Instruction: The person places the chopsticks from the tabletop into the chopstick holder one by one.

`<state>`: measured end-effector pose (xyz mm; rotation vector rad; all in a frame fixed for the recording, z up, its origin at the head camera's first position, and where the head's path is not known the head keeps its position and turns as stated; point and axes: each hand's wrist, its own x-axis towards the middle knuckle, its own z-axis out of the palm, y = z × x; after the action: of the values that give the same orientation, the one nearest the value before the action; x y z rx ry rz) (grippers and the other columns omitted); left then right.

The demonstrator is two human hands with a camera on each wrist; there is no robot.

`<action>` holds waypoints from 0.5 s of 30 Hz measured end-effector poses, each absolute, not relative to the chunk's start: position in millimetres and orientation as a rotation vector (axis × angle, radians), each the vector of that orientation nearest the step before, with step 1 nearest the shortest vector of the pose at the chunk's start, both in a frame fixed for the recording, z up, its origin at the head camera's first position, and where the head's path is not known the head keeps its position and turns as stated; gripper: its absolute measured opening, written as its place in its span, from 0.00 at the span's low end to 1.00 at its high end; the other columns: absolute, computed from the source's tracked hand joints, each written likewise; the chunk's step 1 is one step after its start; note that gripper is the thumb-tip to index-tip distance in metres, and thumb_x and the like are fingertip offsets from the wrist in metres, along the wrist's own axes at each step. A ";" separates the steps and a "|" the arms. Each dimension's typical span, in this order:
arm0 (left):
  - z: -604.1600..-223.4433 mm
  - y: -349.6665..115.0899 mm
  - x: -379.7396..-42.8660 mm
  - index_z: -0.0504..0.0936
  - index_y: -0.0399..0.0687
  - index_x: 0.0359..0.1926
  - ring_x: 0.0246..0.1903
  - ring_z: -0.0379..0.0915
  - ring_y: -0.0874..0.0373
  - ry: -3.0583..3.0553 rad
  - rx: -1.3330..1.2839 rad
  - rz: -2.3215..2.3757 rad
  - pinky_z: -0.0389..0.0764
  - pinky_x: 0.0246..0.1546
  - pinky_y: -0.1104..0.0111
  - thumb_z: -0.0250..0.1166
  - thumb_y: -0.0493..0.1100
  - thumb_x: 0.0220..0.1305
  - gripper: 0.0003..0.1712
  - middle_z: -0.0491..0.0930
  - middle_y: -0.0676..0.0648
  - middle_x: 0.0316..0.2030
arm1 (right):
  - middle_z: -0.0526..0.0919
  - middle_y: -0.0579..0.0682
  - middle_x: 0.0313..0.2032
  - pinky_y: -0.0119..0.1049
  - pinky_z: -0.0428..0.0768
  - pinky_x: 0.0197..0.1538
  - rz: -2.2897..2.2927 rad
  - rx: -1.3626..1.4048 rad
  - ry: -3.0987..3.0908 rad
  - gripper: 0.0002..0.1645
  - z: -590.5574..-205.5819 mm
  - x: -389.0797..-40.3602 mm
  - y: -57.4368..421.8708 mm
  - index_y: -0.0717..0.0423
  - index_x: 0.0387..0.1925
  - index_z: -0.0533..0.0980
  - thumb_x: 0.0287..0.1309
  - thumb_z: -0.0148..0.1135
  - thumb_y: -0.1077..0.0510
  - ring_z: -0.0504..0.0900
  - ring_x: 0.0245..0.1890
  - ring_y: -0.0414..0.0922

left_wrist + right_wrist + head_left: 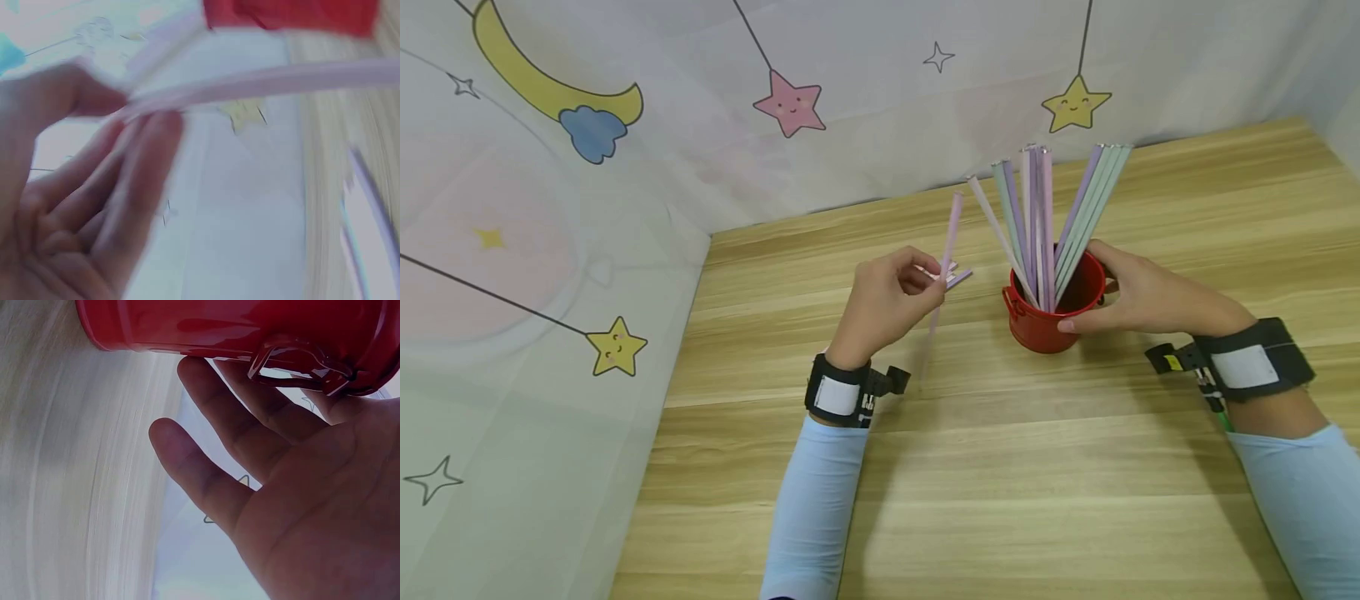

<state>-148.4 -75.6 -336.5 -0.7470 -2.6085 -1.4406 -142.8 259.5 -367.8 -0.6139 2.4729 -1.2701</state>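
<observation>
My left hand (891, 300) pinches a slim pink stick (953, 223) between thumb and fingertips, above the table and left of a small red bucket (1043, 335). The stick is tilted, its top leaning slightly right; blur softens it in the left wrist view. Several pink, purple and pale green sticks (1036, 221) stand fanned out in the bucket, their upper ends shiny. My right hand (1157, 293) holds the bucket from the right, thumb at the near side and fingers along its wall by the wire handle (294, 381). Behind my left hand, a few loose sticks (959, 279) lie on the table, partly hidden.
The wood-grain table (1000, 500) meets a pale cloth backdrop (880, 158) printed with stars and a moon, at the back and left. A black strap with a small camera sits on each wrist.
</observation>
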 end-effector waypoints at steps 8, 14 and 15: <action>-322.5 -67.6 -142.0 0.80 0.32 0.43 0.31 0.86 0.52 -1.796 -0.602 -2.049 0.87 0.31 0.60 0.66 0.32 0.65 0.08 0.86 0.35 0.34 | 0.76 0.54 0.60 0.44 0.81 0.53 -1.272 -0.611 2.477 0.48 -367.5 -142.3 257.5 0.52 0.70 0.61 0.52 0.79 0.55 0.77 0.56 0.51; -319.0 -57.1 -138.6 0.79 0.37 0.44 0.35 0.87 0.50 -1.616 -0.590 -2.140 0.87 0.33 0.60 0.65 0.32 0.67 0.06 0.85 0.31 0.39 | 0.76 0.54 0.61 0.45 0.81 0.54 -1.263 -0.601 2.485 0.50 -367.2 -142.0 257.0 0.51 0.70 0.61 0.51 0.79 0.55 0.76 0.57 0.52; -319.4 -54.9 -138.3 0.79 0.36 0.44 0.35 0.87 0.51 -1.632 -0.608 -2.122 0.87 0.33 0.59 0.65 0.32 0.67 0.06 0.85 0.31 0.39 | 0.76 0.54 0.61 0.43 0.81 0.54 -1.264 -0.603 2.484 0.50 -367.2 -142.0 257.0 0.51 0.70 0.61 0.51 0.79 0.55 0.76 0.57 0.52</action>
<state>-138.3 -54.9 -319.4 -0.6076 -1.6321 -2.1219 -142.0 257.0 -367.2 -0.6029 2.4844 -1.2645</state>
